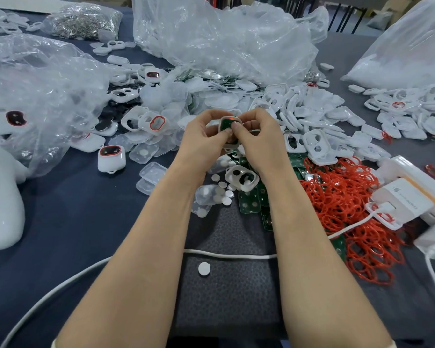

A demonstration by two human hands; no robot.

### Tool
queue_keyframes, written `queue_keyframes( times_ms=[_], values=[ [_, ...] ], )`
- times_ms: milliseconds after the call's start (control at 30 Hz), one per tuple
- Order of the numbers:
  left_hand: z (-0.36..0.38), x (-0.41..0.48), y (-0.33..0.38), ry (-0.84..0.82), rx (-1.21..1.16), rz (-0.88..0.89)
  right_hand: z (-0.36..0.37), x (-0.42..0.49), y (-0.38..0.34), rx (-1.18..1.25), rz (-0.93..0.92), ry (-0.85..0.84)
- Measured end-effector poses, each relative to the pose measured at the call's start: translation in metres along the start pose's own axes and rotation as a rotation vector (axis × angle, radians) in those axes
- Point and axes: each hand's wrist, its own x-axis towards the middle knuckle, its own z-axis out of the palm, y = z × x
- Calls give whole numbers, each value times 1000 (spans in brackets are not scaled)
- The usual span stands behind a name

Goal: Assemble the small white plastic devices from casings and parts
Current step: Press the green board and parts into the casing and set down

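A small white casing (227, 124) with a green circuit board inside it is held up above the table's middle. My left hand (203, 133) grips its left side, thumb on the board. My right hand (258, 131) grips its right side, thumb pressing on the board too. A small red light glows at the board's top. Below the hands lie green circuit boards (249, 202), round white discs (224, 194) and a loose white casing frame (241, 178). Red rubber rings (342, 194) are heaped at the right. A finished device (110, 158) with a red rim stands to the left.
White casing halves (312, 114) are piled behind the hands and at the far right. Crumpled clear plastic bags (224, 38) rise at the back and left. White chargers (407, 197) sit at the right, and a white cable (226, 254) runs across a dark mat (226, 297) in front.
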Motion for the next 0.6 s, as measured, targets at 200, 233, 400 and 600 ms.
queue_keyframes(
  times_ms=[200, 233, 400, 600],
  values=[
    [2, 1, -2, -21, -14, -9, -3, 0, 1, 62, 18, 8],
    [2, 0, -2, -24, 4, 2, -4, 0, 2, 64, 18, 9],
    [2, 0, -1, -10, 55, 34, -1, 0, 2, 74, 23, 12],
    [3, 1, -3, -15, 1, 12, -2, -1, -1, 154, 71, -1]
  ],
)
